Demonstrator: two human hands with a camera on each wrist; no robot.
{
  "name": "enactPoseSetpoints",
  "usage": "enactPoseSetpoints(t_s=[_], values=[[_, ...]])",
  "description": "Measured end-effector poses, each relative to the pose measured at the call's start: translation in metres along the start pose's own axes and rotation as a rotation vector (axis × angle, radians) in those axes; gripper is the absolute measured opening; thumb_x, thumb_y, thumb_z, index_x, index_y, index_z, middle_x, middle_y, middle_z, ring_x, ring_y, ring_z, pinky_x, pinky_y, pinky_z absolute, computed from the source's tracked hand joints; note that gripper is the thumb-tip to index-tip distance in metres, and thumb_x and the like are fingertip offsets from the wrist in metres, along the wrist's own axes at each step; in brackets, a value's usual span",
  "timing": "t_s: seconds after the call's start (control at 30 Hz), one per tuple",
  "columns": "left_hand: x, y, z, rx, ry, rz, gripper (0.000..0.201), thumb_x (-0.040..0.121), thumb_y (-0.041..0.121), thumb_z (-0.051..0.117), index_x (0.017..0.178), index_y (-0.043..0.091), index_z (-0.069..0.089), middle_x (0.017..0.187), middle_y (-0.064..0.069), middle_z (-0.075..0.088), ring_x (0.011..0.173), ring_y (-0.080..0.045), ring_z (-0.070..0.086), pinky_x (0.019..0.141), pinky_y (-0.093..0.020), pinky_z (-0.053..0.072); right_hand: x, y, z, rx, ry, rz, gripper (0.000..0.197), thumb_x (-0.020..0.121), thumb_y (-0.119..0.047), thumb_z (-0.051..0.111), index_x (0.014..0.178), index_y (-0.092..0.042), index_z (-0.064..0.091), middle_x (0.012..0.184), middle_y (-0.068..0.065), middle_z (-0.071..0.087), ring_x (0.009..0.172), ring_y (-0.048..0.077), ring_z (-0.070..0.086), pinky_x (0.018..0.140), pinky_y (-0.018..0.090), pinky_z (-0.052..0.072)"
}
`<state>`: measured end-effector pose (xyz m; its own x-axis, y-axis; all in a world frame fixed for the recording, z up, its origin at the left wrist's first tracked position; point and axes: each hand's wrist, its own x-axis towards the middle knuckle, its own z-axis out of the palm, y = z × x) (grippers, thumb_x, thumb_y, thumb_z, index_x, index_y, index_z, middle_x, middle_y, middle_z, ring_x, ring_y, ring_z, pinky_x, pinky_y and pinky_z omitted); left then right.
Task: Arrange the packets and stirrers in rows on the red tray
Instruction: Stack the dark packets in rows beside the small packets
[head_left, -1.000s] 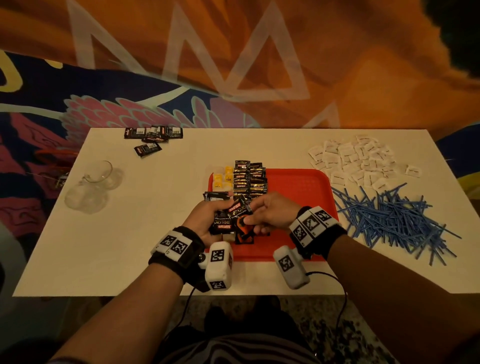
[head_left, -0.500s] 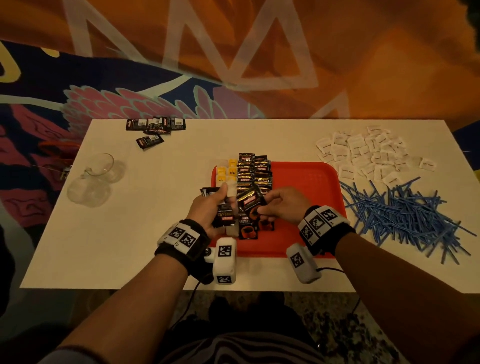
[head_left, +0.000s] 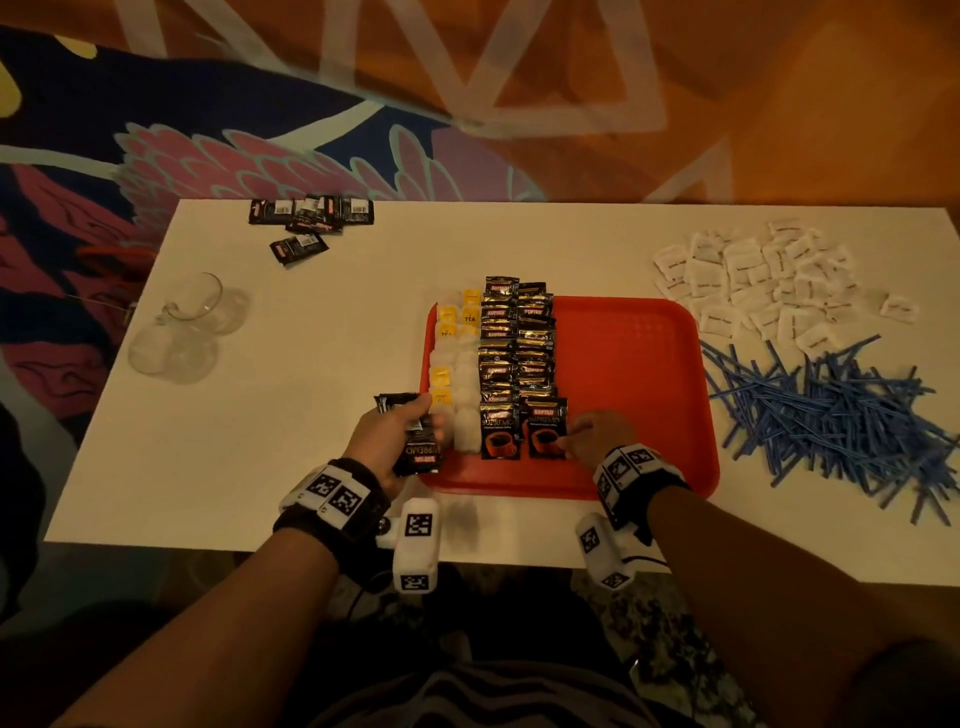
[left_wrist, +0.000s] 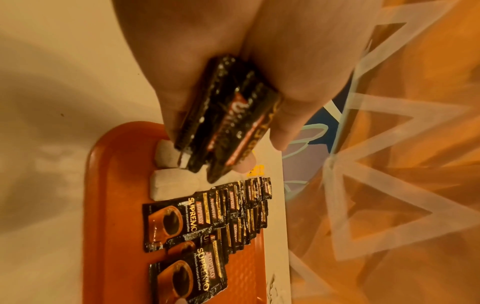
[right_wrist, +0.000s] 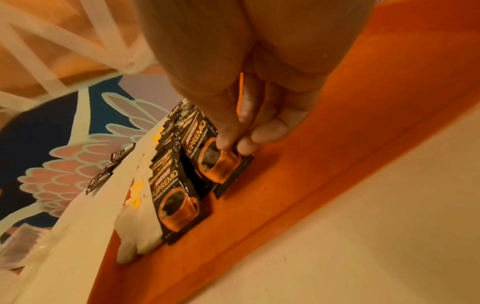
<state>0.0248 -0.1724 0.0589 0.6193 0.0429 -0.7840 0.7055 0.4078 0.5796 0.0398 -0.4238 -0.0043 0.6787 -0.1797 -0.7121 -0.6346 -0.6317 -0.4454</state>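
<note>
**Coffee packet set down at near end of second dark row**

Item: red tray (head_left: 644, 364), on white counter (head_left: 311, 364). Holds two rows of white and yellow sachets (head_left: 457, 364) at its left edge, then two rows of overlapping black coffee packets (head_left: 514, 343).

Change: the packet (head_left: 546, 428) that was lifted between both hands half a second ago now lies flat at the near end of the right-hand dark row. Right hand (head_left: 602, 436) pinches its lower right corner with thumb and fingers (right_wrist: 226, 142), not yet let go. The two dark rows now end level; one more packet placed.

Left hand (head_left: 387, 441), curled round a small stack of coffee packets (head_left: 415, 441), has dropped back to the tray's left edge; a second ago both hands met over the tray.

Outstanding, judged from layout: held stack, black packets (head_left: 311, 215) at far left, white sachet pile (head_left: 769, 280), blue stirrers (head_left: 831, 410), all off the tray
</note>
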Motion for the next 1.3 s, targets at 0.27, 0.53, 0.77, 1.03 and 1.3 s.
enactPoseSetpoints(t_s=[0.27, 0.53, 0.77, 1.03, 1.3], values=[[-0.001, -0.003, -0.009, 0.076, 0.031, 0.022, 0.010, 0.096, 0.020, 0.063, 0.092, 0.010, 0.063, 0.076, -0.008, 0.066, 0.059, -0.019, 0.061, 0.057, -0.032, 0.051, 0.009, -0.002, 0.012, 0.068, 0.010, 0.033, 0.019, 0.081, -0.017, 0.078, 0.076, -0.021, 0.060, 0.088, -0.001, 0.068, 0.081, 0.011, 0.062, 0.052, 0.017, 0.041], [0.001, -0.003, -0.012, 0.086, -0.014, -0.007, 0.011, 0.096, 0.020, 0.062, 0.097, 0.009, 0.062, 0.077, -0.008, 0.066, 0.057, -0.017, 0.062, 0.051, -0.029, 0.053, 0.010, 0.001, 0.018, 0.108, 0.038, 0.019, 0.015, 0.080, -0.018, 0.079, 0.086, -0.018, 0.064, 0.088, -0.003, 0.067, 0.069, 0.004, 0.057, 0.046, 0.013, 0.038], [-0.002, -0.001, -0.002, 0.008, -0.096, -0.047, 0.027, 0.090, 0.001, 0.042, 0.109, 0.009, 0.058, 0.083, -0.012, 0.068, 0.062, -0.023, 0.064, 0.054, -0.028, 0.052, 0.002, 0.004, 0.006, 0.087, 0.034, 0.004, 0.018, 0.080, -0.026, 0.078, 0.087, -0.023, 0.061, 0.094, -0.003, 0.067, 0.084, 0.010, 0.062, 0.053, 0.018, 0.041], [-0.014, 0.006, 0.018, 0.100, -0.182, 0.036, 0.041, 0.076, 0.001, 0.072, 0.116, 0.003, 0.066, 0.106, -0.023, 0.072, 0.093, -0.037, 0.072, 0.073, -0.044, 0.060, -0.046, -0.043, -0.012, 0.248, -0.152, -0.298, 0.028, 0.080, -0.041, 0.075, 0.097, -0.020, 0.066, 0.092, -0.001, 0.073, 0.084, 0.014, 0.070, 0.079, 0.036, 0.060], [-0.029, 0.022, 0.030, 0.125, -0.217, 0.084, 0.061, 0.068, 0.046, 0.078, 0.109, 0.002, 0.064, 0.087, -0.018, 0.071, 0.069, -0.029, 0.069, 0.061, -0.036, 0.055, -0.094, -0.091, -0.022, 0.330, -0.124, -0.413, 0.027, 0.076, -0.016, 0.081, 0.099, -0.016, 0.067, 0.097, 0.000, 0.069, 0.090, 0.016, 0.066, 0.080, 0.032, 0.055]])
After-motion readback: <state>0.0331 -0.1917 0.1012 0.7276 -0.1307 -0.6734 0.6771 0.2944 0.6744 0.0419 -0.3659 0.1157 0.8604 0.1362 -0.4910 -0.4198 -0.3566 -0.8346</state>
